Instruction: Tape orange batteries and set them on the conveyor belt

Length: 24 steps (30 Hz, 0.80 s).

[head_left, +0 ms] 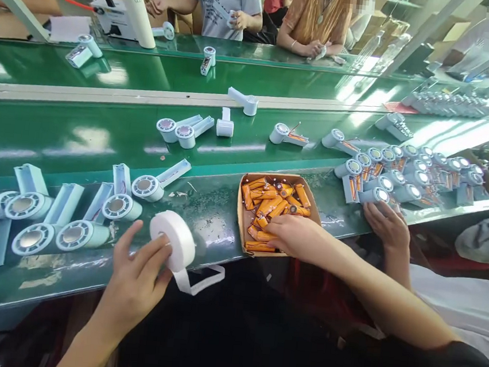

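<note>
My left hand (138,274) grips a roll of white tape (183,241), with fingers in its core and the thumb below. A loose strip of the tape hangs off the roll and curls to the right. My right hand (293,237) reaches into a cardboard box (240,229) of orange wrapped battery cells (271,200) with thin wires. Its fingertips are among the cells and partly hidden, so what they hold, if anything, does not show. Left of the tape lie several pale blue fan housings (84,234) with open handles.
A co-worker's hand (385,223) touches a cluster of housings with orange cells (420,177) at the right. More housings (186,134) lie along the green conveyor belt (102,135). People stand across the line, near a white device on a stand (137,14).
</note>
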{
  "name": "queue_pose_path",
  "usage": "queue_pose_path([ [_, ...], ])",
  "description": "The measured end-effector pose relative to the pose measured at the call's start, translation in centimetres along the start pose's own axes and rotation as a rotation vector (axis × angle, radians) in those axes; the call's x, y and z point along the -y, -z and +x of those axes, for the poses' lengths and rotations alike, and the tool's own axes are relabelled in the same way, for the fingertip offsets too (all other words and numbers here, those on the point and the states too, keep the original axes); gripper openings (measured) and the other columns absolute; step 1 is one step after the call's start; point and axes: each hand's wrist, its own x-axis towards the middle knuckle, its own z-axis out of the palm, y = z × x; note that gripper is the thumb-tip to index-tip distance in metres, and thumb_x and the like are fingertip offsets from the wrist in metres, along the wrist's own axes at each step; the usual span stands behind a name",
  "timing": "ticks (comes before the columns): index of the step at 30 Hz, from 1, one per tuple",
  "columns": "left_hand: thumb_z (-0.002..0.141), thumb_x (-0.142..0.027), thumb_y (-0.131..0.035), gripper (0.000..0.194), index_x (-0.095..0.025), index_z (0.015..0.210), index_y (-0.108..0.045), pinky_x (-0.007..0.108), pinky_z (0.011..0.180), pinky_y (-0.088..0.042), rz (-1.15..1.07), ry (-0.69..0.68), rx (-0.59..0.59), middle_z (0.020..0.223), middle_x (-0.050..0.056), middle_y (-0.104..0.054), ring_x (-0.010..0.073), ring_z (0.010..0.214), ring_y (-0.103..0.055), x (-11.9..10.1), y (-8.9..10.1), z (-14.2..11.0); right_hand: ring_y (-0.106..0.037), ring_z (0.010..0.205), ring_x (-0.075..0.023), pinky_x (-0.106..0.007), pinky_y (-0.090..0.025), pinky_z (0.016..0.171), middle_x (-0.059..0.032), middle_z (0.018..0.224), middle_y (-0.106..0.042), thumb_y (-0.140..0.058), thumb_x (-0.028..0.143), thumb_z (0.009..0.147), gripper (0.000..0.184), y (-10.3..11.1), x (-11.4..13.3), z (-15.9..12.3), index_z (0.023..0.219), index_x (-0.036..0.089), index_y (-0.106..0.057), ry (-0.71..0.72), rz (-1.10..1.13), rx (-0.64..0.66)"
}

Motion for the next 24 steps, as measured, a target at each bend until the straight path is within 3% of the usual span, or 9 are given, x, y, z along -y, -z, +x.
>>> queue_pose_path([
  [3,0.088,-0.002,-0.066,0.034,-0.015,0.12,-0.063,0.067,0.105,-0.061,-0.03,-0.055,0.016,0.114,0.014,-0.074,0.0465,0.144,-0.052,-1.6,-0.8,1.6,-0.077,0.086,-0.0246,-0.035,-0.059,0.08,-0.0061,0.092,-0.079,-0.075,0.037,0.095,0.017,0.9,-0.7,0.7,0.105,0.024,-0.079,-0.025,0.426,-0.079],
  [6,0.089,0.001,-0.061,0.034,-0.014,0.119,-0.065,0.061,0.103,-0.065,-0.062,-0.08,0.038,0.113,0.014,-0.075,0.0395,0.134,-0.06,-2.5,-0.9,2.9,-0.078,0.09,-0.0242,-0.036,-0.063,0.077,-0.0022,0.098,-0.079,-0.087,0.051,0.083,0.059,0.4,0.2,1.2,0.134,0.031,-0.067,0.026,1.108,-0.282],
  [7,0.089,0.002,-0.061,0.034,-0.013,0.119,-0.065,0.06,0.104,-0.065,-0.071,-0.088,0.043,0.112,0.013,-0.076,0.0381,0.133,-0.061,-2.7,-0.8,3.2,-0.078,0.091,-0.0239,-0.037,-0.064,0.078,-0.0012,0.097,-0.078,-0.091,0.052,0.078,0.068,0.1,0.8,1.4,0.137,0.032,-0.063,0.055,1.275,-0.318],
  [9,0.088,0.003,-0.061,0.036,-0.013,0.12,-0.067,0.056,0.103,-0.066,-0.082,-0.107,0.057,0.112,0.013,-0.076,0.0376,0.135,-0.058,-2.9,-0.7,3.7,-0.078,0.088,-0.0216,-0.036,-0.065,0.078,0.0012,0.094,-0.077,-0.096,0.05,0.073,0.069,-0.6,2.0,1.8,0.132,0.033,-0.063,0.092,1.463,-0.387],
  [12,0.086,0.003,-0.066,0.04,-0.014,0.122,-0.07,0.048,0.096,-0.07,-0.09,-0.113,0.088,0.113,0.012,-0.077,0.0401,0.14,-0.049,-3.0,-0.6,3.9,-0.075,0.081,-0.0179,-0.032,-0.064,0.072,0.0034,0.092,-0.075,-0.1,0.044,0.068,0.055,-1.5,3.8,2.4,0.105,0.031,-0.061,0.086,1.531,-0.521],
  [15,0.085,0.002,-0.07,0.043,-0.017,0.124,-0.074,0.048,0.095,-0.07,-0.078,-0.107,0.12,0.113,0.011,-0.077,0.0397,0.136,-0.049,-3.1,-0.4,3.6,-0.076,0.087,-0.0198,-0.035,-0.066,0.076,0.002,0.095,-0.075,-0.099,0.039,0.07,0.054,-2.3,5.2,2.7,0.083,0.027,-0.047,0.067,1.515,-0.621],
  [19,0.085,0.002,-0.071,0.041,-0.018,0.12,-0.077,0.052,0.101,-0.068,-0.074,-0.124,0.136,0.116,0.008,-0.075,0.0395,0.133,-0.049,-3.3,-0.3,3.2,-0.075,0.087,-0.0225,-0.04,-0.065,0.081,-0.0009,0.088,-0.074,-0.097,0.04,0.073,0.052,-3.7,6.5,2.6,0.073,0.026,-0.046,0.051,1.384,-0.757],
  [24,0.083,0.004,-0.069,0.041,-0.02,0.114,-0.079,0.046,0.103,-0.067,-0.037,-0.176,0.155,0.117,0.007,-0.073,0.0354,0.134,-0.05,-3.4,0.1,3.3,-0.071,0.081,-0.025,-0.043,-0.061,0.074,-0.0035,0.077,-0.07,-0.09,0.05,0.08,0.048,-4.6,7.1,2.7,0.065,0.027,-0.051,0.003,1.159,-0.922],
])
